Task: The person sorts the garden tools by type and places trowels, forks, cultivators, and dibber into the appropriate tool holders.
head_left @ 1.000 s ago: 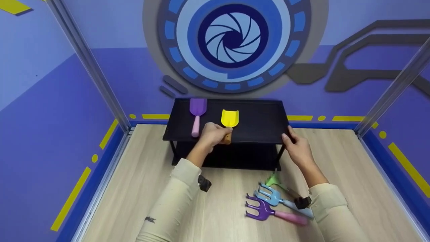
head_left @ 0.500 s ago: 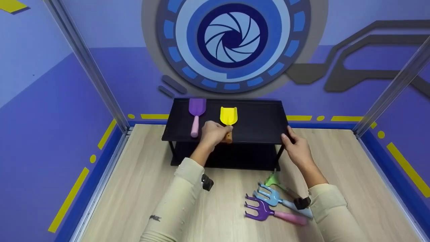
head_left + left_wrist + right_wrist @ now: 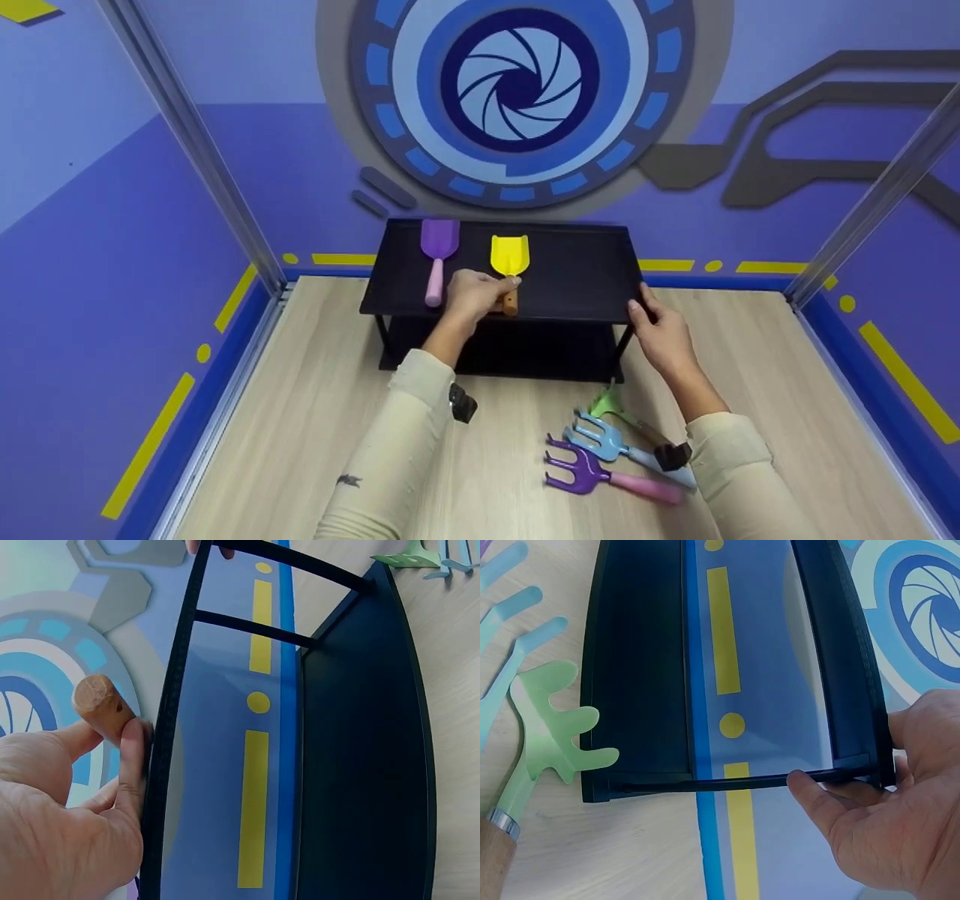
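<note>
My left hand (image 3: 471, 294) pinches the wooden handle (image 3: 105, 706) of a small yellow hand shovel (image 3: 510, 255), thumb along its top. The blade points toward the back wall over the top tier of a black two-tier rack (image 3: 577, 277). To its left, a purple shovel (image 3: 440, 238) with a pink handle lies on the same tier, blade also to the back. At the rack's front right corner, my right hand (image 3: 666, 334) grips the top tier's edge, as the right wrist view (image 3: 885, 810) shows, with fingers around the corner by the post.
On the wooden table (image 3: 322, 420), front right, lie three hand forks: a green one (image 3: 609, 403), a light blue one (image 3: 604, 439) and a purple one (image 3: 581, 469) with a pink handle. Decorated blue panels enclose the back and sides. The rack's lower tier (image 3: 540, 352) sits close over the table.
The yellow shovel has shifted slightly toward the back of the top tier, and its handle stands straighter in my left hand. My right hand keeps its grip on the rack's corner.
</note>
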Tool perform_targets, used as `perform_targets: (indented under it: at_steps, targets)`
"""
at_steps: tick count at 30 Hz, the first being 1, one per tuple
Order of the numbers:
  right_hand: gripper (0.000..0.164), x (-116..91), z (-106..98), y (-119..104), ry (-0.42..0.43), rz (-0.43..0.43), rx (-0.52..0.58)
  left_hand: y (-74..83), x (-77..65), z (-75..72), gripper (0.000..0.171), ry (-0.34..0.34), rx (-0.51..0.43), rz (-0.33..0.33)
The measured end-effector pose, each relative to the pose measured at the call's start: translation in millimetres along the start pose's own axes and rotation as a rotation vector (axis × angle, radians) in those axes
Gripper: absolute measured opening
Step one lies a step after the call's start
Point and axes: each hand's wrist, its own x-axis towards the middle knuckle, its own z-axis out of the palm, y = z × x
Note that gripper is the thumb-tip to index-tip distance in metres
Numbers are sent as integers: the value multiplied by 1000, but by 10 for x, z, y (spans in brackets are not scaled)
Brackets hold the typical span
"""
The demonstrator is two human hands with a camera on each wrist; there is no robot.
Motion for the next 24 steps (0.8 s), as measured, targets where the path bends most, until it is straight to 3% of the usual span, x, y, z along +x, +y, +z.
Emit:
perform_targets:
  at_steps: [9, 16, 24]
  targets:
    - [62, -15, 4, 6, -2, 29, 29, -1, 15, 51, 25, 31, 45, 27]
    - [62, -9, 16, 0, 4, 6, 10, -7, 35, 85, 27, 78, 106, 52]
    - [62, -5, 8, -25, -1, 14, 27, 1, 61, 152, 38, 172, 327, 98]
